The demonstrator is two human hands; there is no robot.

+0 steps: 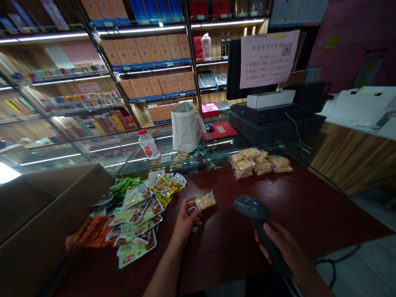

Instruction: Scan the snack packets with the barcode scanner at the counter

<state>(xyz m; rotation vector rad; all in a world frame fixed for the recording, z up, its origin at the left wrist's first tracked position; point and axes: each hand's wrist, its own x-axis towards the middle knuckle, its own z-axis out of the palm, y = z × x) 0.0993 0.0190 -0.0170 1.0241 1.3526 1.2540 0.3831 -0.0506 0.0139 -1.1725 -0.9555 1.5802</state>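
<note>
Between the fingers of my left hand (185, 218) is a small clear-wrapped snack packet (206, 201) with pale yellow contents and a label at its upper end. It is held just over the dark red tabletop (222, 243). My right hand (283, 243) is wrapped round the handle of a black barcode scanner (252, 207), whose head points left toward the packet and shows a blue light. Left of my left hand lies a heap of green-and-white snack pouches (139, 229). Similar wrapped snack packets (255, 162) are piled at the table's far side.
An open cardboard box (55, 222) stands at the left, beside orange packets (95, 231) and yellow packets (163, 187). Behind the table, a glass counter holds a bottle (149, 145), a white bag (185, 128) and a monitor (233, 74). A cable (332, 268) hangs at the right.
</note>
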